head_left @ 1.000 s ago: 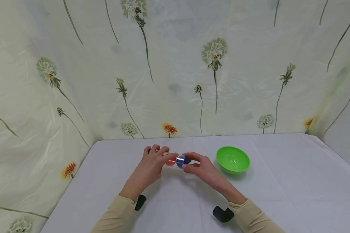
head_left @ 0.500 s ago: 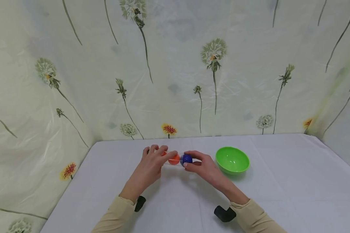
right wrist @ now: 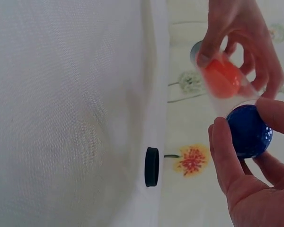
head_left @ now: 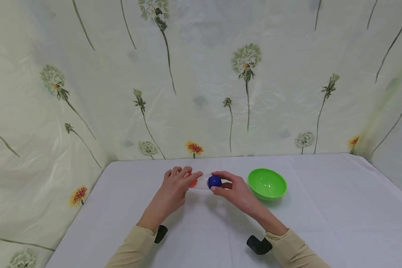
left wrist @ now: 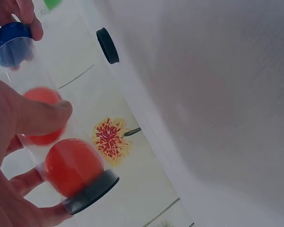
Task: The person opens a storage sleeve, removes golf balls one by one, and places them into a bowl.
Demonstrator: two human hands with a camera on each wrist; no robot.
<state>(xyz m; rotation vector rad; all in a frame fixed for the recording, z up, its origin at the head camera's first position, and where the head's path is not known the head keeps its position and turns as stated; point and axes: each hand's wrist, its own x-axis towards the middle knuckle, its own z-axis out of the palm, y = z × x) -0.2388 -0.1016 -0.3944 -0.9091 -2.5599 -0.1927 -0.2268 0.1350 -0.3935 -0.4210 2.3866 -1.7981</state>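
Observation:
My left hand [head_left: 175,188] grips a clear plastic tube [left wrist: 31,75] with two orange-red balls [left wrist: 75,166] inside; a dark cap [left wrist: 91,191] covers its end on the left-hand side. At the other end, my right hand [head_left: 236,191] pinches a blue ball [head_left: 214,181] between thumb and fingers. In the left wrist view, part of the ball sits within the tube's mouth and the rest sticks out. My left thumb and fingers partly cover the nearer balls. Both hands hold the tube lying roughly sideways above the white table.
A bright green bowl [head_left: 267,184] stands on the white tablecloth [head_left: 321,208], just right of my right hand. A loose black ring-like cap [right wrist: 152,167] shows against the cloth in both wrist views. Behind the table hangs a floral curtain [head_left: 201,74].
The right hand has drawn the blue ball a little to the right, further out of the tube. A gap has opened between it and the orange-red balls, which sit further left.

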